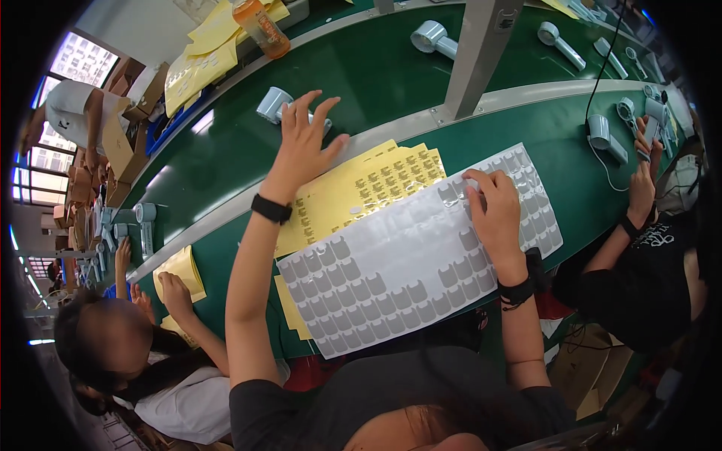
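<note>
My left hand [302,143] reaches over the green conveyor with its fingers spread. Just behind it lies a light blue handheld fan-like device [274,104], whose handle is partly covered by my fingers; contact between them cannot be told. A white sheet of grey stickers [398,259] slants across the bench in front of me, with a bare patch in its middle. On its upper right part rests my right hand [494,210], thumb and forefinger bent in at a grey sticker [451,192]. Yellow sticker sheets [338,203] stick out from under the white one.
A metal post [477,60] rises behind the sheet from the conveyor's rail. More light blue devices [434,37] lie along the belt. An orange bottle [261,30] stands at the far left. Co-workers sit on both sides; one person's hands [645,161] hold a device at right.
</note>
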### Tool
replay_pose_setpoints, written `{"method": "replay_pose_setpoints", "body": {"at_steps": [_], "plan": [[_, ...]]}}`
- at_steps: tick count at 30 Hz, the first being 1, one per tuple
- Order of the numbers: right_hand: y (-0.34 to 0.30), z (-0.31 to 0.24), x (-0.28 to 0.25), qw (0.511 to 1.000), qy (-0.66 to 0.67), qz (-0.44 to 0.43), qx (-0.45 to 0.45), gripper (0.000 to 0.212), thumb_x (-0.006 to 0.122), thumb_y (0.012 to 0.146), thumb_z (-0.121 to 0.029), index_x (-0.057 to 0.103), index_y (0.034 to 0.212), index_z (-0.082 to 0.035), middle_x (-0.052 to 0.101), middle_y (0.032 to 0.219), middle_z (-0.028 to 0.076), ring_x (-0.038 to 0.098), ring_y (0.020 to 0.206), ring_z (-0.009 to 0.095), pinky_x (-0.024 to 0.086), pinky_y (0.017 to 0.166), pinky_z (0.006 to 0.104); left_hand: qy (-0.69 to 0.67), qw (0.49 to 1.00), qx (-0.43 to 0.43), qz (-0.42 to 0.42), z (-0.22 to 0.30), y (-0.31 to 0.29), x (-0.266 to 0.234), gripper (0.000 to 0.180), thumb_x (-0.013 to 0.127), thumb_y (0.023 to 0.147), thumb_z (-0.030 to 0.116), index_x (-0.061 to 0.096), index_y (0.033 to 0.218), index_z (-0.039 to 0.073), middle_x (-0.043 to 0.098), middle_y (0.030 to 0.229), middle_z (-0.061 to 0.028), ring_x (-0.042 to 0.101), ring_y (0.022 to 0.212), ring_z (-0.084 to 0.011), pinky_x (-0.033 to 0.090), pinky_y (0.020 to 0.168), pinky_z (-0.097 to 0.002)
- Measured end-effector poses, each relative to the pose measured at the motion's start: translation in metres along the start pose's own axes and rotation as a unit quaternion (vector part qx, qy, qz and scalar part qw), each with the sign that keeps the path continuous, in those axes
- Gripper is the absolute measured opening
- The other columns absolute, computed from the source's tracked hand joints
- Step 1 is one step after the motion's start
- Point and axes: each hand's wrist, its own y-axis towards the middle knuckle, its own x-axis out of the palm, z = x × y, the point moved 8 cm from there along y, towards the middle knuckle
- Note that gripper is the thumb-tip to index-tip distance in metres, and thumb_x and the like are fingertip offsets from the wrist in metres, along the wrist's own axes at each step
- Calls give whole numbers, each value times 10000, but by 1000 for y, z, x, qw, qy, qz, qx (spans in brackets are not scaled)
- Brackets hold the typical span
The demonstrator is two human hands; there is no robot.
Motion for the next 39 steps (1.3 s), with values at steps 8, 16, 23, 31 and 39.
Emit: {"method": "replay_pose_setpoints", "body": {"at_steps": [8, 16, 23, 31, 39], "plan": [[2, 8, 7, 999, 42, 11, 19, 201, 652, 851, -44, 649, 1050, -71, 550, 864, 74, 556, 738, 211, 460, 657, 315, -172, 974, 24, -144, 130, -59, -12, 588, 698, 864, 260, 463, 1368, 68, 381, 1421, -201, 323, 1332, -412, 271, 1125, -518], [1, 4, 0, 996, 77, 45, 14, 79, 688, 813, -20, 654, 884, -19, 555, 875, 67, 541, 757, 200, 452, 671, 299, -132, 977, -1, -168, 137, -81, 12, 731, 646, 880, 413, 384, 1440, 22, 337, 1485, -212, 314, 1358, -411, 250, 1135, -521], [3, 7, 0, 984, 162, 55, 47, 110, 680, 829, -4, 587, 888, -10, 551, 882, 33, 526, 763, 148, 437, 683, 263, -140, 974, -12, -180, 134, -82, 13, 730, 640, 893, 397, 355, 1469, 51, 321, 1495, -211, 291, 1367, -428, 238, 1143, -519], [-8, 32, 11, 945, 297, 64, 121, 133, 658, 887, 1, 579, 992, -14, 582, 951, -2, 539, 829, 73, 446, 763, 209, -209, 964, -49, -155, 90, -76, -12, 745, 704, 856, 319, 365, 1440, 5, 362, 1467, -230, 363, 1338, -394, 325, 1107, -452], [-12, 35, 15, 934, 327, 43, 138, 145, 659, 891, -3, 555, 987, -37, 536, 894, -18, 510, 810, 61, 419, 761, 196, 111, 931, -313, 152, -151, -128, -84, 599, 758, 780, 262, 535, 1251, -33, 501, 1327, -255, 455, 1240, -401, 381, 1041, -463]]}}
